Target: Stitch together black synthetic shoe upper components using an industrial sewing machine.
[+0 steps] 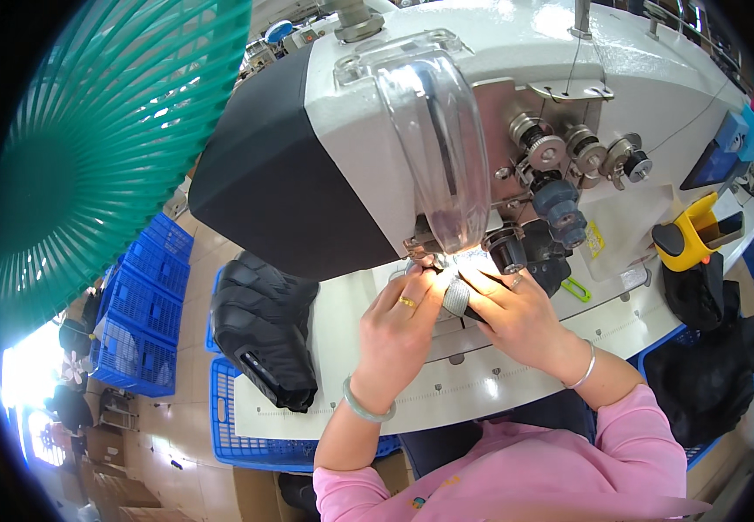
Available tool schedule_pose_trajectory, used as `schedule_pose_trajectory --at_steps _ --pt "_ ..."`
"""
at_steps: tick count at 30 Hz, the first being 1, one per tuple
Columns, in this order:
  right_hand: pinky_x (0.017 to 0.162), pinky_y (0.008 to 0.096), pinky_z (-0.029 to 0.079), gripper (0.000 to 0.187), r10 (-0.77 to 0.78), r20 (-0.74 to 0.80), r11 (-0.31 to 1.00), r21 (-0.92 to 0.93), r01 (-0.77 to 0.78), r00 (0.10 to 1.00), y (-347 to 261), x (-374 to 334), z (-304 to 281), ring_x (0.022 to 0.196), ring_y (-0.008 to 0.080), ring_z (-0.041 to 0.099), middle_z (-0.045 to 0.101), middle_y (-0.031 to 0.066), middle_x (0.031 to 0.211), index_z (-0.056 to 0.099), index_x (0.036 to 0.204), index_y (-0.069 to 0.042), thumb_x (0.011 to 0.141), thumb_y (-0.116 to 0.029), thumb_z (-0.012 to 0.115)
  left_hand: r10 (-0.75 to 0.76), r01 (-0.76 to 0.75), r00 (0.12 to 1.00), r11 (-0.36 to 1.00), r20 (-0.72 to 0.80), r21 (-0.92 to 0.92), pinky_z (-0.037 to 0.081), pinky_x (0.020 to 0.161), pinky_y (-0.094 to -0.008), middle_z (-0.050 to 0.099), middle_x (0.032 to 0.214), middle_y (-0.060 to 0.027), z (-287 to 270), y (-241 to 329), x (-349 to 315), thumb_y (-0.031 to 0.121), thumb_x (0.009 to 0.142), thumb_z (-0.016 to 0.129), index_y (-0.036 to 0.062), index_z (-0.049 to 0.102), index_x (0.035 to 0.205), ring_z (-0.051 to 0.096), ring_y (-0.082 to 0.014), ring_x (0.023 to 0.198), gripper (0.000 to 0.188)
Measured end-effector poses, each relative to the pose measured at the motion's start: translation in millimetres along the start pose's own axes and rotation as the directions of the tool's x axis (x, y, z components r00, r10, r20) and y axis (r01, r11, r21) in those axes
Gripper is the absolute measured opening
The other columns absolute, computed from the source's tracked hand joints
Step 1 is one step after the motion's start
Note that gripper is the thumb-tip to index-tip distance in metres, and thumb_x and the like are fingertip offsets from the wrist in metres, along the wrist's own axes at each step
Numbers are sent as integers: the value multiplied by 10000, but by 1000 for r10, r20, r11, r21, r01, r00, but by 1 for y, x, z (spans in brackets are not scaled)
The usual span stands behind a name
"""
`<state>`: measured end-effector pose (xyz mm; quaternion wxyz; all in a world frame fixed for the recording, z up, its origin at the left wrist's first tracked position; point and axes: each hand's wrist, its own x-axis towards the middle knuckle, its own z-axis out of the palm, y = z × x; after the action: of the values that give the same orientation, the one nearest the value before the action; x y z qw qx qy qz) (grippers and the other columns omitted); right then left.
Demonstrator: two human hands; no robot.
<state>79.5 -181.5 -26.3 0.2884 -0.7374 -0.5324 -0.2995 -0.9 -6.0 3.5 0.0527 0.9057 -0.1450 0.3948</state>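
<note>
Both my hands are at the needle area of a large white-and-black sewing machine [351,148]. A small grey textured fabric piece [457,297] lies between them, lit by the machine's lamp. My left hand [398,324], with a gold ring, pinches its left side, fingertips close to the presser foot. On its other side, my right hand [520,315] presses and grips it with bent fingers. Dark material shows under the right fingers. The needle and the fingertips are partly hidden by glare and machine parts.
Black padded garment pieces [265,331] lie on the table's left. A lime-green thread snipper [576,290] and a yellow holder [688,233] are at right. More black fabric [707,374] fills a basket there. A green fan [116,130] and blue crates [137,352] stand left.
</note>
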Motion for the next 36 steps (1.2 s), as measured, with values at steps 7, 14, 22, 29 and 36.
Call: schedule_pose_trajectory --at_steps 7,14,22,29,36 --pt "1027 513 414 431 -26 14 999 -36 26 1000 1 -6 6 1143 334 538 590 160 1204 620 1122 6 696 -51 641 -3 5 1000 997 -30 73 550 686 -330 650 964 -58 1 6 -1 -52 677 685 57 691 1016 652 -241 836 355" --pt "1042 533 401 416 -29 -2 1000 7 29 1000 -3 -11 9 1179 351 529 568 196 1237 615 1136 36 725 -29 611 -224 193 968 952 -110 -236 552 684 -329 693 1006 -77 7 1 -8 -31 673 720 59 718 973 657 -253 785 313" --pt "1019 536 414 396 -14 -37 1000 2 14 999 -4 -10 11 1169 361 533 585 198 1194 625 1082 60 691 -4 633 -51 51 990 999 -134 -5 556 668 -324 687 1017 -66 10 8 -9 -42 657 721 56 713 983 658 -242 796 340" --pt "1015 534 412 414 11 -31 1000 20 -10 999 -12 -9 13 1170 380 527 539 210 1259 596 1134 57 740 -36 681 -99 97 990 995 -103 -18 555 694 -337 672 1021 -66 12 6 -8 -59 664 693 46 701 1000 659 -255 847 352" --pt "869 430 503 419 209 -134 976 88 -198 969 -4 -11 2 1037 359 570 560 193 1107 615 1192 -75 799 -162 732 -121 107 983 988 -138 -107 532 685 -339 673 969 -59 12 0 -14 -67 678 708 40 718 985 630 -252 785 325"
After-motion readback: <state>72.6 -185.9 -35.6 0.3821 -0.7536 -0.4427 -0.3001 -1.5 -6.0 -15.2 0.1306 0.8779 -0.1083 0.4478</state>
